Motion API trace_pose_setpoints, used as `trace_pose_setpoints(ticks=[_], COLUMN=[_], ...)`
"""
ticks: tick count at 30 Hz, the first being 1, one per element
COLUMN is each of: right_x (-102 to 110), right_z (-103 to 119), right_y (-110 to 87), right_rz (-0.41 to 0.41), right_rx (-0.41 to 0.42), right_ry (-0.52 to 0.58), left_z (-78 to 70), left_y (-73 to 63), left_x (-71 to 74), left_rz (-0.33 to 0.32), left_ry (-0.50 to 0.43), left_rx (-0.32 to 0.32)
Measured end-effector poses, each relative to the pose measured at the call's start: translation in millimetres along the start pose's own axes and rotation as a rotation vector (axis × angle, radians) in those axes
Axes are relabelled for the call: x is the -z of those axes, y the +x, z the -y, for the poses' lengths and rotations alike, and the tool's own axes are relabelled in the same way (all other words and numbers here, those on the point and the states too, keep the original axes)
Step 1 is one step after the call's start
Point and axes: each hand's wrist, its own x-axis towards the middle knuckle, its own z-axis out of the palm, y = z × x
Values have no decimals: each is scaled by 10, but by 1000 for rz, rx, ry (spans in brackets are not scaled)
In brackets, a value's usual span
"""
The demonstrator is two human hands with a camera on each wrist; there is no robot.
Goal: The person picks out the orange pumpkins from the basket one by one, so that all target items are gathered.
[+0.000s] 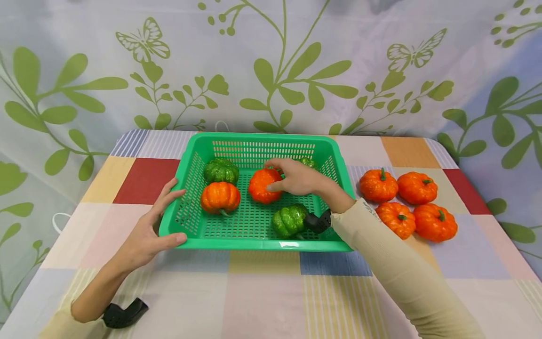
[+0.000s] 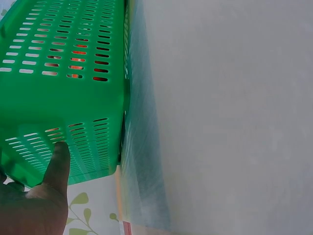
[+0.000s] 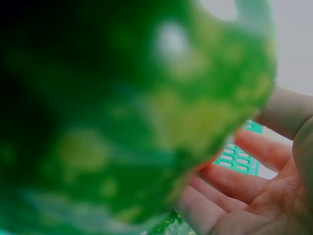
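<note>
My right hand (image 1: 298,176) reaches into a green plastic basket (image 1: 262,245), its thumb and fingers around a small orange pumpkin (image 1: 261,187) near the middle. In the right wrist view a blurred green pumpkin (image 3: 146,117) fills the foreground, with the right hand (image 3: 254,191) partly behind it. My left hand (image 1: 148,230) lies at the basket's left end, fingers over the side rim and thumb on the front corner. The left wrist view shows a straight finger of the left hand (image 2: 39,200) against the slotted outer wall.
Another orange pumpkin (image 1: 220,197) and a green pumpkin (image 1: 221,170) sit at the basket's left. A second green pumpkin (image 1: 289,220) lies at front right, under the right wrist. Several orange pumpkins, including one at the far right (image 1: 436,223), stand on the patchwork tablecloth (image 1: 262,301).
</note>
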Motion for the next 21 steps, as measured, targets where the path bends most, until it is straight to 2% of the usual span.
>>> trace_pose_setpoints(ticks=[10,16,21], right_x=[-16,-28,-25], right_z=[-9,-12,13], right_y=[3,-5,-12], right_rz=[-4,-68,-112], right_rx=[-23,21,24], right_ry=[-31,-63,-47], left_z=[8,17,22], left_y=[-3,-2,-8], left_x=[1,4,9], left_rz=[-6,-2,-1], left_ry=[-1,3,6], left_rx=[-6,-10,-15])
